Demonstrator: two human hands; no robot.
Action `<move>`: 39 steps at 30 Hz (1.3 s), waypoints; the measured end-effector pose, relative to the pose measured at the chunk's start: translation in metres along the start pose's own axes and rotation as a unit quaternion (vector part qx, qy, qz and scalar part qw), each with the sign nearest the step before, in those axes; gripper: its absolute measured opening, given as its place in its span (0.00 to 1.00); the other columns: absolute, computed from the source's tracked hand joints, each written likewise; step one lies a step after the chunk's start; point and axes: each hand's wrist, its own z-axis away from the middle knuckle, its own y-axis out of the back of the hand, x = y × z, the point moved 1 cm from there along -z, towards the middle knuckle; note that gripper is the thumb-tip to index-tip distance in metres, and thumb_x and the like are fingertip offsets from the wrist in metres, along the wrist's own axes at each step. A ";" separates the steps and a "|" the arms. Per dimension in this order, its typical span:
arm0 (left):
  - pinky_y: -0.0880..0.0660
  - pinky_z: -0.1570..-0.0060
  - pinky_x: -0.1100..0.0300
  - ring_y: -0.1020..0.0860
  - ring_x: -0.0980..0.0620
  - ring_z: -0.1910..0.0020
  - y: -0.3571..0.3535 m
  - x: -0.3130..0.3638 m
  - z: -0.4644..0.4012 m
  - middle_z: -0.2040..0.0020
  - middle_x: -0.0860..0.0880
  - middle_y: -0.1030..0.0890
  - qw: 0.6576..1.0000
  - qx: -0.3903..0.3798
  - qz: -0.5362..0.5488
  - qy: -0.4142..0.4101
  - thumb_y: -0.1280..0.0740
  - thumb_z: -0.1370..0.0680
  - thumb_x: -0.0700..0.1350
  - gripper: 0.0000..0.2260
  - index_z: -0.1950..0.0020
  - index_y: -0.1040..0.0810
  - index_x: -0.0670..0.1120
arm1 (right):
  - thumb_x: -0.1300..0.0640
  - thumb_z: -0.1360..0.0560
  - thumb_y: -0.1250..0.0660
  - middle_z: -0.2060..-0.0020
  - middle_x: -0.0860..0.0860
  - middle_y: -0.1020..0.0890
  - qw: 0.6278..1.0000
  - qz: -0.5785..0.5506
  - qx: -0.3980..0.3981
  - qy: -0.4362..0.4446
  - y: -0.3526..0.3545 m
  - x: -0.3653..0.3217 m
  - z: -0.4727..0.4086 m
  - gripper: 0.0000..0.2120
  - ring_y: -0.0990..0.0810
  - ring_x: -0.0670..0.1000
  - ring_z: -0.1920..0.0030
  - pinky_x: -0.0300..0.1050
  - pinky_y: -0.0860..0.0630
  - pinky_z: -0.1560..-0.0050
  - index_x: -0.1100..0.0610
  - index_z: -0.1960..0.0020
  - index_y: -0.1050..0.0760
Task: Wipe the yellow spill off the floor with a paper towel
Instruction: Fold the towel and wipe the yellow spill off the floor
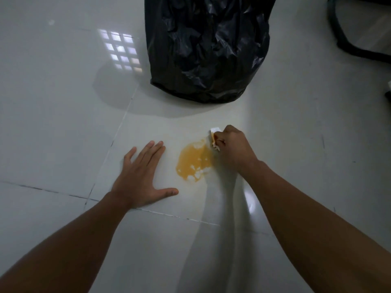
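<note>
A yellow spill (pixel 193 161) lies on the glossy white tiled floor (pixel 63 127), between my two hands. My right hand (pixel 233 148) is closed around a small wad of white paper towel (pixel 214 138), pressed to the floor at the spill's upper right edge; the towel's lower part looks stained yellow. Most of the towel is hidden inside the fist. My left hand (pixel 141 176) rests flat on the tile to the left of the spill, fingers spread, holding nothing.
A black bin bag (pixel 207 47) stands on the floor just behind the spill. A black cable or strap (pixel 347 37) curves at the upper right. Dark grout lines cross the tiles near my left wrist.
</note>
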 end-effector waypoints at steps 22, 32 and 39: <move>0.49 0.23 0.40 0.50 0.53 0.18 0.001 0.001 -0.001 0.17 0.51 0.45 1.000 -0.008 -0.010 0.005 0.47 0.34 0.82 0.55 0.18 0.46 0.46 | 0.62 0.22 0.38 0.58 0.55 0.27 0.998 -0.004 -0.013 0.054 0.005 0.011 0.032 0.09 0.25 0.57 0.60 0.48 0.27 0.60 0.62 0.48 0.20; 0.53 0.22 0.41 0.56 0.54 0.18 0.003 0.001 0.000 0.17 0.52 0.52 0.999 -0.036 -0.008 0.003 0.50 0.36 0.84 0.57 0.18 0.51 0.46 | 0.60 0.24 0.37 0.57 0.54 0.25 0.984 -0.052 -0.073 0.153 -0.025 -0.049 0.055 0.11 0.25 0.54 0.58 0.44 0.29 0.57 0.58 0.45 0.20; 0.55 0.22 0.41 0.59 0.55 0.18 0.005 0.000 0.002 0.17 0.51 0.53 0.999 -0.042 0.004 -0.013 0.47 0.38 0.85 0.62 0.18 0.52 0.45 | 0.63 0.23 0.39 0.59 0.56 0.28 0.999 -0.043 -0.010 0.015 0.001 -0.010 0.020 0.06 0.26 0.57 0.63 0.45 0.30 0.63 0.61 0.56 0.24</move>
